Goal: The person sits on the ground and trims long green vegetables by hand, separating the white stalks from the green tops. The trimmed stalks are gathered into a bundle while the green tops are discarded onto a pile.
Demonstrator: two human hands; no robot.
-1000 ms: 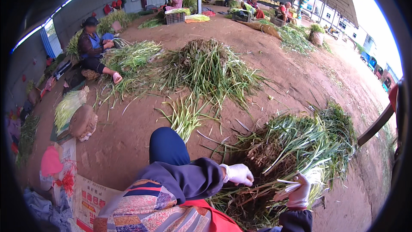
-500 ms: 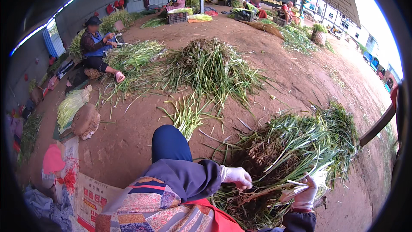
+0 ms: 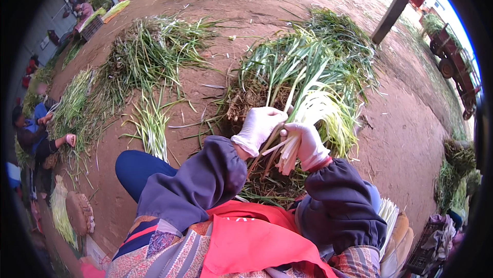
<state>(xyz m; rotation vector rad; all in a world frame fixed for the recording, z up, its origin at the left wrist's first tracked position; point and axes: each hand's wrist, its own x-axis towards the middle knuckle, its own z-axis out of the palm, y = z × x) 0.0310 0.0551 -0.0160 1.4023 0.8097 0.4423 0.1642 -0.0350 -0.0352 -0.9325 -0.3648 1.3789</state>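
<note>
My left hand, in a white glove, is closed on a green stalk with a brownish root end. Beside it my right hand, also gloved, grips a bunch of pale, peeled leafy stalks, their white ends pointing down toward me. Both hands are close together over a heap of long green plants, with muddy brown roots on its left side. A loose small bundle of green stalks lies on the dirt floor beside my dark-clad left knee.
Another heap lies ahead left. A seated person works beside cut plants. At right stand a post and a cart; a dark crate is near my right side. A round cushion lies left.
My view has swung down and right, centring the near heap. My left hand has moved up beside the right hand onto a stalk; the right still holds the pale bunch.
</note>
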